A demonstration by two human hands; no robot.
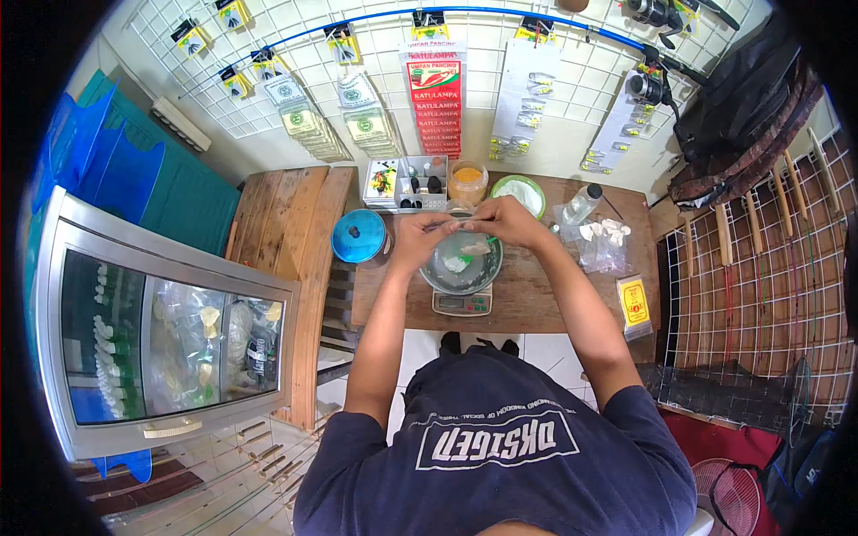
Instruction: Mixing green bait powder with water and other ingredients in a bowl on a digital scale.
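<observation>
My left hand (423, 240) and my right hand (506, 222) meet above a grey bowl (495, 277), fingers pinched together on the rim of a small clear plastic bag (476, 246). Something pale shows low in the bag. White matter with a green thing lies in or over the bowl (457, 262); which, I cannot tell. Under the bowl is a digital scale (462, 305). Behind my hands stand a jar of orange powder (468, 181) and a green bowl of white powder (521, 194).
A blue-lidded container (360, 236) stands left of the bowl, a compartment box (422, 187) behind. At right are a clear bottle (582, 206), a plastic bag with white pieces (606, 241) and a yellow-labelled pack (634, 305). A glass-doored cabinet (291, 348) stands left.
</observation>
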